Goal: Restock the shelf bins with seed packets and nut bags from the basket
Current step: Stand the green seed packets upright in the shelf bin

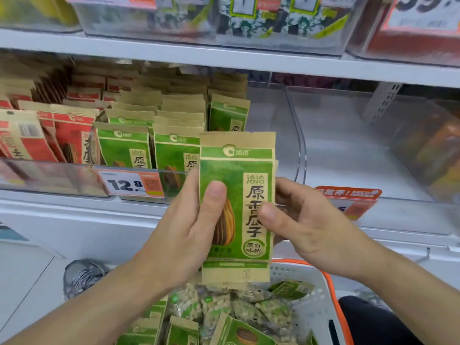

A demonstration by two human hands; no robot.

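Both hands hold a green and tan seed packet (245, 170) upright in front of the shelf. My left hand (191, 225) grips its left edge with the thumb on the front. My right hand (298, 220) pinches its right edge; a second packet edge seems to show behind it. Behind stands a clear bin (174, 176) filled with rows of the same green packets (124, 148). Below, a white basket (313, 310) with an orange rim holds more green seed packets (239, 332) and clear nut bags (249, 310).
Red seed packets (72, 138) fill the bin to the left. To the right is a clear bin (348, 145) that looks bare, with orange bags (438, 150) beyond it. A price tag reading 12.8 (129, 185) hangs on the bin front. The upper shelf (224, 58) holds more bins. A shoe (82, 275) rests on the floor.
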